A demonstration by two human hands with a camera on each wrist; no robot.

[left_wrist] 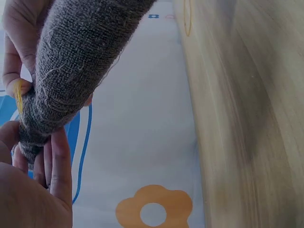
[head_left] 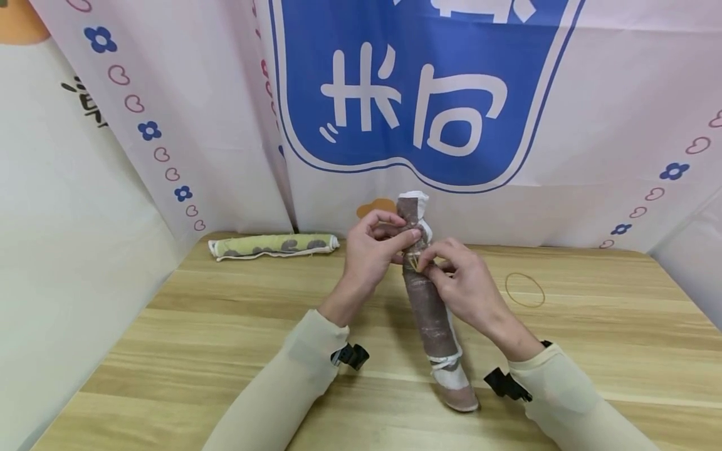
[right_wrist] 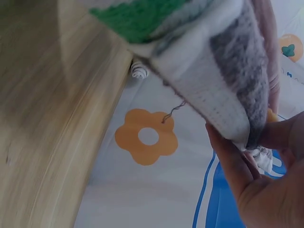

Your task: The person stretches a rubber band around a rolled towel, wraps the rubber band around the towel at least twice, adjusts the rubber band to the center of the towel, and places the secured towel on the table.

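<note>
A brown-grey rolled towel (head_left: 431, 313) with white edges stands out over the table, its near end toward me. My left hand (head_left: 369, 247) grips the roll near its far end, thumb on top. Just below it, my right hand (head_left: 465, 282) pinches a yellow rubber band (head_left: 413, 261) against the roll. In the left wrist view this rubber band (left_wrist: 18, 95) stretches from the fingertips at the narrowed part of the towel. The right wrist view shows the towel's underside (right_wrist: 199, 80), white, grey and green. A white band circles the roll near its near end.
A green rolled towel (head_left: 276, 245) with grey patches lies at the back left of the wooden table (head_left: 225, 351). On the right lies a loose rubber band (head_left: 524, 289). A printed curtain (head_left: 350, 181) hangs along the table's back edge.
</note>
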